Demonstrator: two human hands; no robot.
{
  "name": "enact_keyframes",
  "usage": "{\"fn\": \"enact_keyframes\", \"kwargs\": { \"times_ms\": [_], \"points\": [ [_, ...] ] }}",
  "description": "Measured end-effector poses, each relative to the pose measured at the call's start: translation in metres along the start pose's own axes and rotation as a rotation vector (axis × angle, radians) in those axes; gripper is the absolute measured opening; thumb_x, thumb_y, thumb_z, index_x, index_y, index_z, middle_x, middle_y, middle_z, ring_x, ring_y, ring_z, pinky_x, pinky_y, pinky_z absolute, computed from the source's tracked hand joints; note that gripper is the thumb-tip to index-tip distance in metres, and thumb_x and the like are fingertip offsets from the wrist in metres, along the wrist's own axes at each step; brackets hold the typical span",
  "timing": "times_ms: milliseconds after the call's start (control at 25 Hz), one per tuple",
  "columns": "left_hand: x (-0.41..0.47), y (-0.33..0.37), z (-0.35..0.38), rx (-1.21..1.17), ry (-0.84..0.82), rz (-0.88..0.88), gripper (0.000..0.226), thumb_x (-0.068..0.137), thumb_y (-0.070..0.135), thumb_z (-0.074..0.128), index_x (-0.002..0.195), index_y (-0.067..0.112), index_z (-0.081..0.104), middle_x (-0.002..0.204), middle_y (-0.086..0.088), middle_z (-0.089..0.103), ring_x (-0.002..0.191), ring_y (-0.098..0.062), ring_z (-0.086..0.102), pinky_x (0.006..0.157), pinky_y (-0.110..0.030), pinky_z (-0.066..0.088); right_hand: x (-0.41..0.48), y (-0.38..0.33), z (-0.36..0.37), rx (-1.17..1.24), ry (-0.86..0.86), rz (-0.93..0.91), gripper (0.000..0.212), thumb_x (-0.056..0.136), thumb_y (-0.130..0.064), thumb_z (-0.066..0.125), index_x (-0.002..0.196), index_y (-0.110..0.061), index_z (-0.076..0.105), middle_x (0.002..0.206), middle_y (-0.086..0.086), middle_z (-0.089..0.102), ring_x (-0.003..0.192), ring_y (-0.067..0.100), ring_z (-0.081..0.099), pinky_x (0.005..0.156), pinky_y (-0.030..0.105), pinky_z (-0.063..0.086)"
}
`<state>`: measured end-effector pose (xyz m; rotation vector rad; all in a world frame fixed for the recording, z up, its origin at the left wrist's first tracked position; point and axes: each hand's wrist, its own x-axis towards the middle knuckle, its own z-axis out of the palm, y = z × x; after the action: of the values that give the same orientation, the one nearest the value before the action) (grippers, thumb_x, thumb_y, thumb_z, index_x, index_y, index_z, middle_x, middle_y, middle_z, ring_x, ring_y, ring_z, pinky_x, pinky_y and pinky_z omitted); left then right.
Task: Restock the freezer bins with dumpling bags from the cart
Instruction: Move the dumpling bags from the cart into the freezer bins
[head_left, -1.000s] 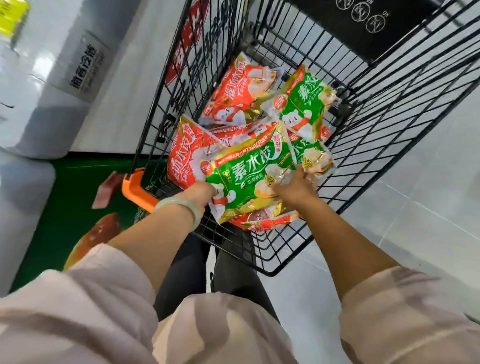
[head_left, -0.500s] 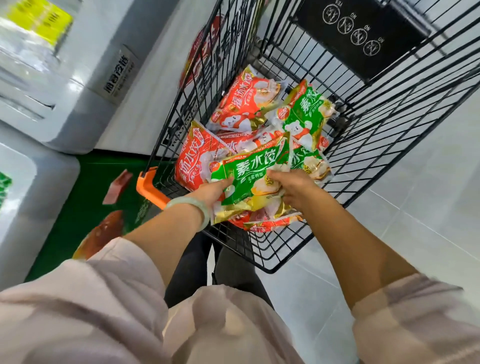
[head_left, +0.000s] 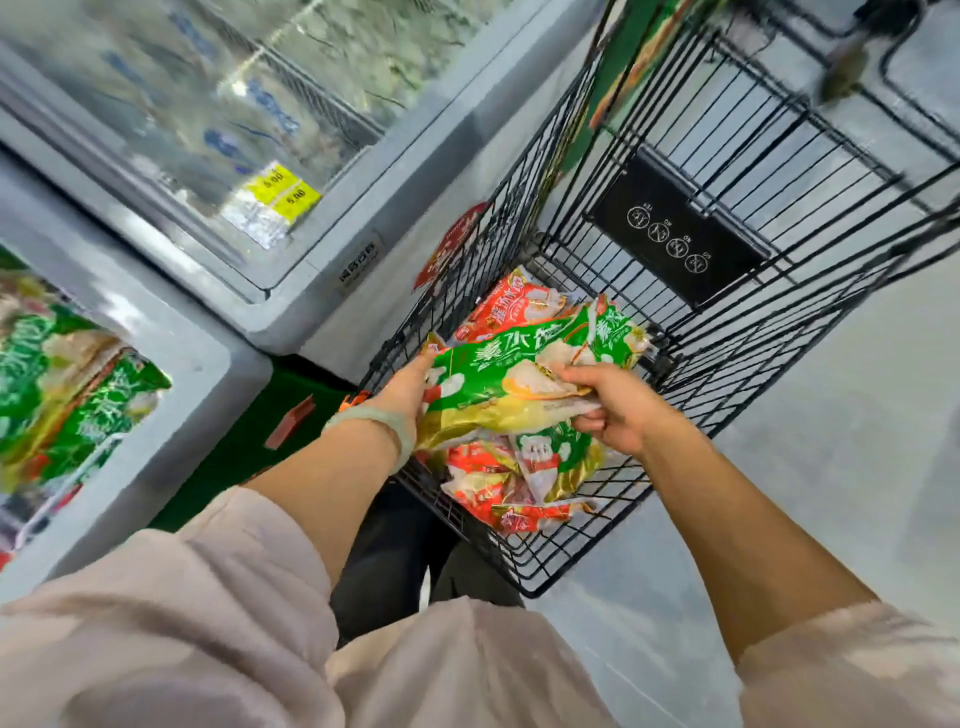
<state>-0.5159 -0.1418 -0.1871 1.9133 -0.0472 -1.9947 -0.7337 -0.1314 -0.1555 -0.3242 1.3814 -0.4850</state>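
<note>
A green dumpling bag (head_left: 493, 379) is lifted a little above the pile inside the black wire cart (head_left: 727, 332). My left hand (head_left: 405, 384) grips its left end and my right hand (head_left: 613, 400) grips its right end. Under it lie more bags: a red one (head_left: 511, 306) at the back, a green one (head_left: 610, 325) to the right, and red and green ones (head_left: 519, 483) at the front. At the far left an open freezer bin (head_left: 171, 395) holds several green dumpling bags (head_left: 57, 384).
A second chest freezer (head_left: 332, 228) with a glass lid and yellow price tags (head_left: 283, 189) stands behind the bin, close against the cart's left side. A green floor mat (head_left: 249, 441) lies between freezer and cart. Grey tiled floor (head_left: 831, 441) spreads to the right.
Both hands have raised the green bag off the pile. The view has swung left, so the freezers now fill the left side.
</note>
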Motion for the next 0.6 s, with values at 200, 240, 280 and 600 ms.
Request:
{"fn": "enact_keyframes", "kwargs": {
  "times_ms": [200, 240, 280, 600],
  "points": [
    [-0.047, 0.024, -0.016, 0.068, -0.011, 0.11, 0.032, 0.099, 0.039, 0.043, 0.086, 0.016, 0.061, 0.055, -0.004, 0.071, 0.046, -0.016, 0.067, 0.057, -0.029, 0.056, -0.019, -0.016, 0.017, -0.119, -0.01, -0.075, 0.014, 0.091, -0.018, 0.057, 0.08, -0.01, 0.054, 0.051, -0.004, 0.046, 0.032, 0.004, 0.029, 0.027, 0.015, 0.022],
    [-0.054, 0.026, -0.021, 0.074, 0.002, 0.122, 0.032, 0.098, 0.04, 0.045, 0.083, 0.016, 0.059, 0.045, -0.001, 0.066, 0.037, -0.016, 0.062, 0.054, -0.027, 0.054, -0.019, -0.017, 0.023, -0.141, -0.012, -0.08, 0.014, 0.091, -0.02, 0.058, 0.081, -0.012, 0.053, 0.049, -0.004, 0.046, 0.032, 0.005, 0.029, 0.028, 0.015, 0.023],
    [-0.06, 0.029, -0.031, 0.052, 0.013, 0.141, 0.031, 0.096, 0.043, 0.047, 0.088, 0.015, 0.06, 0.048, -0.002, 0.067, 0.039, -0.017, 0.063, 0.057, -0.029, 0.054, -0.021, -0.018, 0.032, -0.171, -0.021, -0.084, 0.015, 0.091, -0.023, 0.058, 0.082, -0.013, 0.052, 0.048, -0.005, 0.044, 0.031, 0.005, 0.029, 0.029, 0.015, 0.024],
    [-0.123, 0.057, -0.152, -0.234, 0.064, 0.398, 0.049, 0.084, 0.04, 0.066, 0.123, 0.011, 0.061, 0.101, -0.011, 0.071, 0.066, -0.026, 0.067, 0.063, -0.041, 0.059, -0.022, -0.027, 0.165, -0.342, 0.01, -0.146, 0.042, 0.098, -0.047, 0.037, 0.071, -0.019, 0.053, 0.046, 0.0, 0.04, 0.027, 0.007, 0.028, 0.036, 0.015, 0.022]
  ]
}}
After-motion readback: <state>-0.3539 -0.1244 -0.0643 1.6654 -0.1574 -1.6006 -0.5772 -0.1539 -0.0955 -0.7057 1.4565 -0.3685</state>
